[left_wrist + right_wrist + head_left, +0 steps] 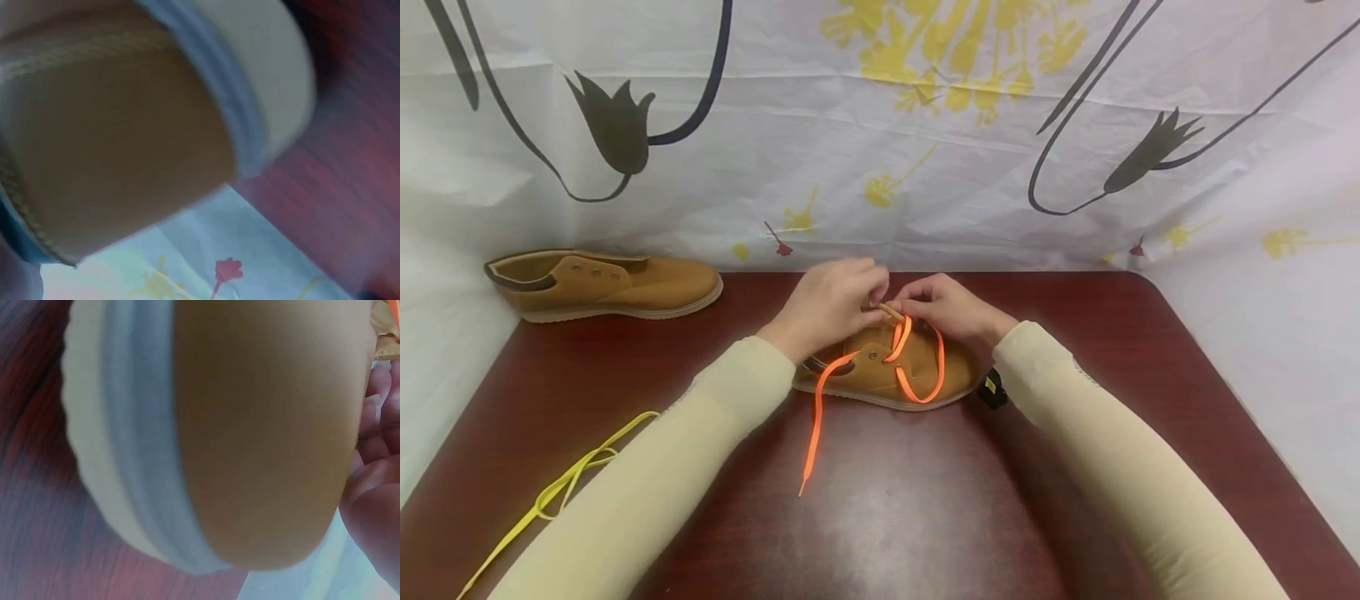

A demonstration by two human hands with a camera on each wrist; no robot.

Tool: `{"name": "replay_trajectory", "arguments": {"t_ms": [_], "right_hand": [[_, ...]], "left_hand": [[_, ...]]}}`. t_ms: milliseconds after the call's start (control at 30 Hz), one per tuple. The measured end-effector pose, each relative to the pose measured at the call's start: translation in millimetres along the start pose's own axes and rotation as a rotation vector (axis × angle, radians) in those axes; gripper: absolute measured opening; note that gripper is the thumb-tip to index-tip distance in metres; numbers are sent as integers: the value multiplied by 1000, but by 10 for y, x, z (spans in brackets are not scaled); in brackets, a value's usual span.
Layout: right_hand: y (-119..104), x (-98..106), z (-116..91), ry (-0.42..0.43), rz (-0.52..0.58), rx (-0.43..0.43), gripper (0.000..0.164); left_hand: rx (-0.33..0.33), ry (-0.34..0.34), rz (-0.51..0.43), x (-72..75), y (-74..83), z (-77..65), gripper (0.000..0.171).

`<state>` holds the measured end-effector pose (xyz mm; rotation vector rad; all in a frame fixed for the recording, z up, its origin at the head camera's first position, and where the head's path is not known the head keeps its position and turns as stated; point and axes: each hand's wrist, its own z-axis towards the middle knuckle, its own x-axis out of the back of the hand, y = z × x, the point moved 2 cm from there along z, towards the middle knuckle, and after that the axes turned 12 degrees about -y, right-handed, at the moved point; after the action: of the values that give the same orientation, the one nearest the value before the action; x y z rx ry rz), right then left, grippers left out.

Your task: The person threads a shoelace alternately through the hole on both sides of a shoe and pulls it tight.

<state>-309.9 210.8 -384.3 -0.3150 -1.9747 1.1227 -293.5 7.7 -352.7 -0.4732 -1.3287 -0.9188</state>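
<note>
A tan lace-up shoe (951,375) stands mid-table near the back edge, toe to the right. An orange shoelace (942,367) loops through its eyelets, one tipped end trailing over the near side. My left hand (838,304) is above the shoe's opening, finger and thumb pinching the raised eyelet flap (891,311). Close beside it, my right hand (955,307) pinches at the same flap, where the lace meets the fingertips; exactly what they grip is partly hidden. The shoe's heel (119,137) fills the left wrist view, and its toe (269,437) the right wrist view.
A second tan shoe (617,287), without a lace, lies at the back left. A yellow shoelace (561,483) lies left of my left forearm. A small black object (994,389) is by the toe. Patterned white cloth (887,142) hangs behind the dark red table (880,517).
</note>
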Motion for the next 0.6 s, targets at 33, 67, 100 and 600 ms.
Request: {"name": "replay_trajectory", "arguments": {"t_ms": [33, 67, 100, 600], "right_hand": [[1, 1, -4, 3, -4, 2, 20], [2, 3, -10, 8, -11, -1, 20], [6, 8, -17, 14, -16, -5, 19], [-64, -1, -27, 33, 3, 7, 19]], "left_hand": [[-47, 12, 44, -1, 16, -9, 29], [-88, 20, 81, -2, 30, -17, 24], [-127, 26, 117, -7, 45, -22, 19], [-89, -101, 315, -23, 147, 7, 21]]}}
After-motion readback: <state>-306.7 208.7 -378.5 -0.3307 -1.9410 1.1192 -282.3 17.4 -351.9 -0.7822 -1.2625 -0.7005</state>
